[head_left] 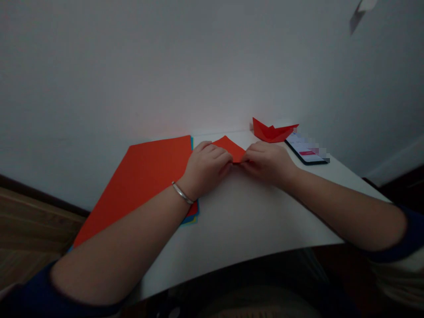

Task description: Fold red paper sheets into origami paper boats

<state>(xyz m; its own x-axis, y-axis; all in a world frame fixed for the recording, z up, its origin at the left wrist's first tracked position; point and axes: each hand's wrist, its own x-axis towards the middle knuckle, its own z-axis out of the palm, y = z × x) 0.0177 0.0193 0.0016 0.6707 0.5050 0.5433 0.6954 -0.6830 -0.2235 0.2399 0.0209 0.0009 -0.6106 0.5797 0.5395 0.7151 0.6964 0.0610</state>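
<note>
A small piece of folded red-orange paper (229, 147) lies on the white table between my hands, its peak pointing to the wall. My left hand (209, 165) has its fingers closed on the paper's near left edge. At the near right edge, my right hand (266, 162) pinches the same paper between thumb and fingers. Both fingertips meet close together at the near edge, and parts of the paper are hidden under the hands. Beyond my right hand sits a finished-looking red paper boat (273, 132), touching or nearly touching the phone.
A stack of large coloured sheets (155, 163), orange on top with blue and yellow edges below, lies at left under my left forearm. A phone (306, 148) with its screen lit rests at right. The white table (251, 221) meets a wall (212, 66) behind.
</note>
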